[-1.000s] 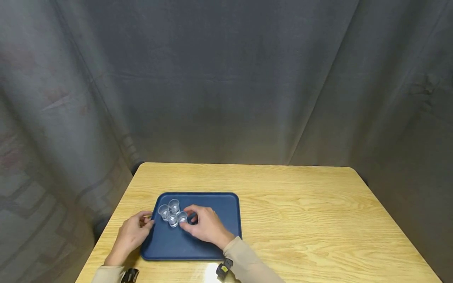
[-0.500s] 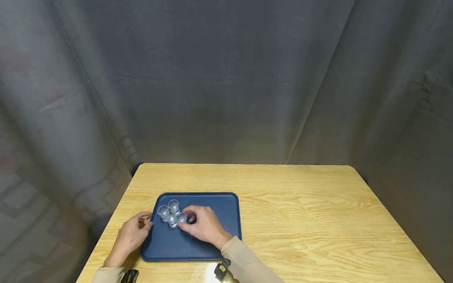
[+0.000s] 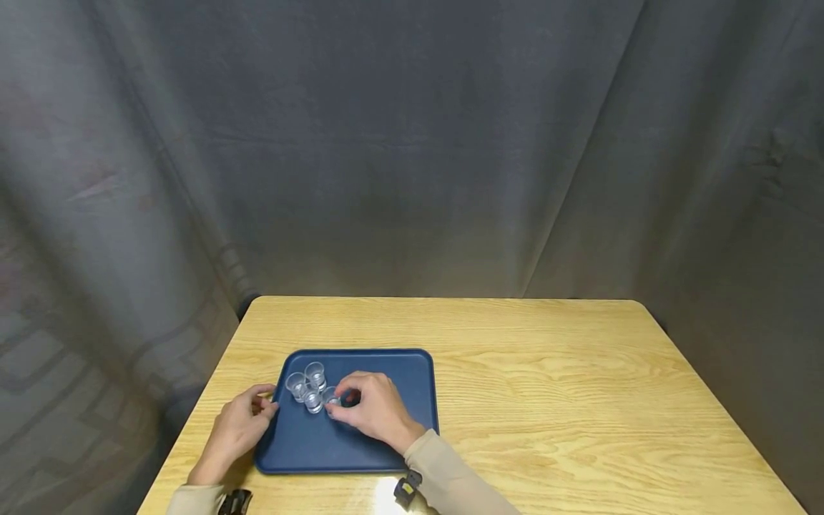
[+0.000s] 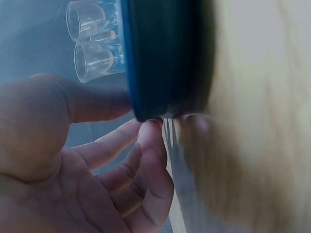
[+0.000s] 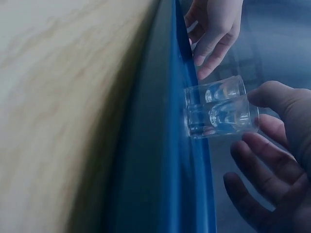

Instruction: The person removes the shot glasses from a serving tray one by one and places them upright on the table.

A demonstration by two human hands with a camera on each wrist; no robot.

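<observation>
A blue tray (image 3: 386, 436) lies on the left of a wooden table (image 3: 547, 400). Several small clear glasses (image 3: 307, 385) stand bunched in its far left corner. My right hand (image 3: 336, 398) reaches over the tray. Its thumb (image 5: 272, 94) and fingers (image 5: 255, 143) close round the nearest glass (image 5: 223, 119), with a second glass (image 5: 214, 92) just behind. My left hand (image 3: 267, 406) is at the tray's left edge; its thumb (image 4: 97, 104) and fingertips (image 4: 150, 133) pinch the tray's rim (image 4: 146, 58), close to two of the glasses (image 4: 97, 60).
A dark grey curtain (image 3: 412, 143) hangs behind and on both sides of the table. The table's right half (image 3: 611, 429) is bare wood. Small dark devices sit on both wrists (image 3: 407, 489) at the near edge.
My right fingers have drawn in a little closer around the nearest glass. The left hand, tray and other glasses have stayed where they were.
</observation>
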